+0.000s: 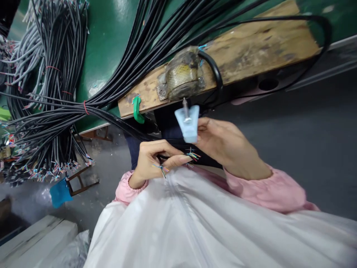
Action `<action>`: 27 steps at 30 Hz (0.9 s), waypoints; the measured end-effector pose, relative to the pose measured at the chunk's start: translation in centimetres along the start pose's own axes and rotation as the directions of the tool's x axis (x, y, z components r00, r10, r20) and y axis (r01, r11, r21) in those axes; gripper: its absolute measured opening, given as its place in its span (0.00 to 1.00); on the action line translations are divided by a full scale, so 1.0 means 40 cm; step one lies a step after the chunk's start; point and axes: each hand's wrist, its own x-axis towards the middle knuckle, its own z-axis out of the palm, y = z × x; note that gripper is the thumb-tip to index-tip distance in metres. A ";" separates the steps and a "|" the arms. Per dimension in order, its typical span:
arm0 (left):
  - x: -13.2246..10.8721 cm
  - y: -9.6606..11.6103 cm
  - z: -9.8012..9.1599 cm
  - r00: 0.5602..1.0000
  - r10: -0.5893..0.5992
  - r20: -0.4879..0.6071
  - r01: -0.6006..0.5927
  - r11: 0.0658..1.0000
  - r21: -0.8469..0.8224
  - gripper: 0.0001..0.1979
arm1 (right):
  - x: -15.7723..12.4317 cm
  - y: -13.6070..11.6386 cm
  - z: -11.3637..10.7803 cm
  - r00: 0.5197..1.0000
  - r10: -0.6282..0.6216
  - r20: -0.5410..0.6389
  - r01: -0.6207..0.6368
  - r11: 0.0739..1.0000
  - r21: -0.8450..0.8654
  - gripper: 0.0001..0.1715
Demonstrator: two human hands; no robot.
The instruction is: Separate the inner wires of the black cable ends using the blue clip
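Note:
My left hand (156, 158) is closed around a black cable (125, 128) near its stripped end, where thin coloured wires (192, 154) fan out between both hands. More coloured strands (162, 169) poke out under its fingers. My right hand (223, 145) is curled, pinching a pale blue wedge-shaped tool (188, 124) with a metal pin on top, just above the wire ends. Both wrists wear pink sleeves over a white plastic sheet (195, 223) on my lap.
A worn wooden board (251, 48) with a taped lump (182, 72) and a green clip (137, 109) edges the green table (108, 37). Large bundles of black and grey cables (50, 93) hang at left, stripped ends down. White boxes (36, 234) lie on the grey floor.

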 end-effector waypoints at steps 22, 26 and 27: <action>0.000 -0.022 -0.014 0.915 -0.402 -0.024 0.383 0.888 -0.254 0.22 | -0.062 0.022 0.057 0.769 -0.639 0.016 0.506 0.595 -0.624 0.07; -0.003 -0.024 -0.014 0.927 -0.374 -0.015 0.364 0.910 -0.199 0.23 | -0.059 0.030 0.051 0.796 -0.600 0.081 0.531 0.628 -0.568 0.05; -0.005 -0.025 -0.015 0.931 -0.365 -0.011 0.356 0.916 -0.186 0.24 | -0.057 0.033 0.050 0.790 -0.605 0.099 0.547 0.623 -0.559 0.05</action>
